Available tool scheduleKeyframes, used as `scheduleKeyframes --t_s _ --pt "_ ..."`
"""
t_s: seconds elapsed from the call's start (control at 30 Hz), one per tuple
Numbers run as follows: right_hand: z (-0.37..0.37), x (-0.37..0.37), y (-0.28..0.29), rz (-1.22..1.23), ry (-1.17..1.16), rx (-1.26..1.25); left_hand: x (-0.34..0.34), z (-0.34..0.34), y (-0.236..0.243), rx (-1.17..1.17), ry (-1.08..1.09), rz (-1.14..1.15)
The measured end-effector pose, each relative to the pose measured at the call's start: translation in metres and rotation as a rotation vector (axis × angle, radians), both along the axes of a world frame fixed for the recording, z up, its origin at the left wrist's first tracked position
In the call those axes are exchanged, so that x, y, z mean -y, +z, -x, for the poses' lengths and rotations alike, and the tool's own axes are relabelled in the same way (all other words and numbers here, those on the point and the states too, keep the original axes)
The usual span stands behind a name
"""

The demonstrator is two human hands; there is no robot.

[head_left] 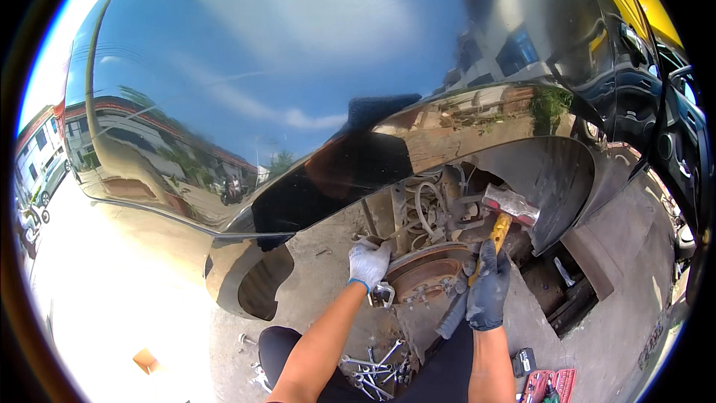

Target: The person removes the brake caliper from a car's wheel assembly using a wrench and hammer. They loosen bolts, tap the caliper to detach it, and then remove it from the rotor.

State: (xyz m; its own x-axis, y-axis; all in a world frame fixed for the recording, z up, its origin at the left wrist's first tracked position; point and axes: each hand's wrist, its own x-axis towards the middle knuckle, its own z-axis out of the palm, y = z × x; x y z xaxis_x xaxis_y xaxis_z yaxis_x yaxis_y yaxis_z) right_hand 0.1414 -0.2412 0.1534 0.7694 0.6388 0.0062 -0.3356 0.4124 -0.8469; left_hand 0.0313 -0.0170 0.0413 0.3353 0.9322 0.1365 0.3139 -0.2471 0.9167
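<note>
My right hand (488,295), in a black glove, is closed around the yellow handle of a sledgehammer (511,205). Its worn red and silver head is raised in the wheel well, and the dark grip end points down toward my legs. My left hand (369,263), in a pale knit glove with a blue cuff, has curled fingers at the left edge of a rusty brake disc (426,276). What those fingers hold is hidden. Just under that hand sits a shiny metal piece (382,295), its kind unclear. Wheel studs stick out from the hub's front.
A glossy dark car fender (298,104) arches overhead, with a loose-hanging liner (257,283) at left. Several wrenches (377,369) lie between my legs. A red tool case (548,388) and black battery (524,362) are at lower right, near a floor pit (559,291).
</note>
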Motion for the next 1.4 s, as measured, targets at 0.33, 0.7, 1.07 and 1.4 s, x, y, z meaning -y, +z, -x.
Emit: scheduleKeyframes --t_s 0.33,0.7,1.07,1.4 --pt "0.048 -0.01 0.018 0.372 0.429 0.271 0.003 0.002 -0.003 0.066 0.048 -0.064" --pt "-0.046 -0.073 -0.187 0.266 -0.108 1.382 -0.024 0.015 -0.047 -0.132 0.039 -0.29" --pt "0.018 0.005 -0.011 0.484 -0.061 0.581 0.012 0.028 -0.013 0.016 0.08 0.118" --pt "0.017 -0.039 -0.059 0.507 0.258 1.07 0.021 0.009 -0.011 -0.12 0.187 -0.023"
